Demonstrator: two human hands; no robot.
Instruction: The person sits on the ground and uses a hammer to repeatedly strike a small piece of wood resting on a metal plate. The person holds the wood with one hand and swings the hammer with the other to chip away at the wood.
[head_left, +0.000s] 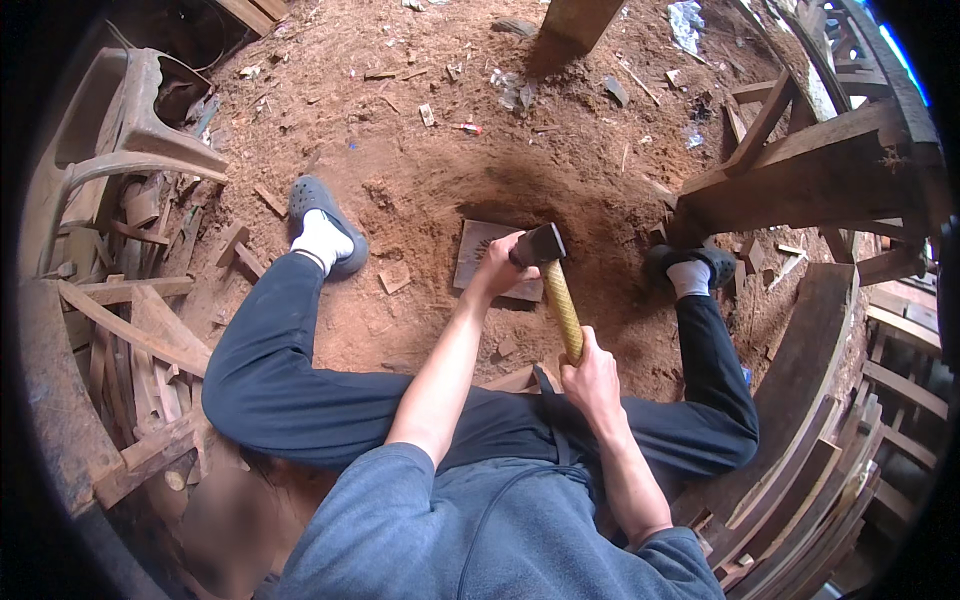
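A hammer with a blocky dark metal head and a straight yellow handle (558,290) is at the centre of the work, its head raised over the right edge of a flat, square, greyish-brown board (472,255) that lies on the reddish-brown, sawdust-covered floor (400,180). The person's right hand (592,378) is clamped around the lower end of the handle, while the left hand (496,264) is bent at the left side of the head with its fingers curled; whether it grips the head itself or something small hidden behind it, I cannot tell. The step in hand looks like handling or steadying the hammer above the board; any swing from this pose would call for the left hand to be clear of the head and the right to stay firm. Just left of the board lies a small pale wood block (394,276), and the person's grey clog on the left foot (350,240) and dark clog on the right foot (718,265) stand well apart on either side. Farther out are a light-brown plastic armchair (150,128) above a heap of wooden offcuts (150,335), and, to the right, a thick brown timber beam (790,185) and long stacked planks (800,350). Amid this clutter, no container or contents can be made out for certain.
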